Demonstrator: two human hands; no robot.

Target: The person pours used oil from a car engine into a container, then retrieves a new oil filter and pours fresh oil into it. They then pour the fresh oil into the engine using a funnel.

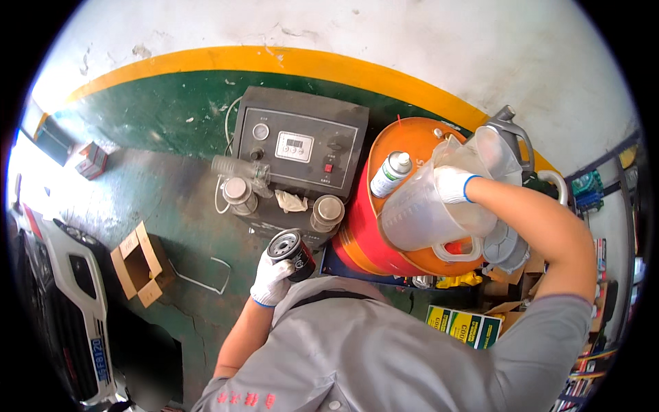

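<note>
My left hand (272, 280), in a white knit glove, grips a black oil filter (291, 254). The filter's metal end with its ring of holes faces up. My right hand (453, 184), gloved the same way, is at the wide mouth of a large translucent plastic measuring jug (416, 218). Its fingers are too indistinct to show whether they hold anything. The jug sits on an orange-topped red drum (398, 145). Close to its left side, on the drum lid, stands a white spray can (391, 174).
A grey machine (302, 147) with a gauge and panel stands left of the drum, with glass-jar cups (327, 211) on its front. Behind the jug is a grey container (511, 130). An open cardboard box (141, 266) lies on the floor near a white car (75, 275). Shelves line the right.
</note>
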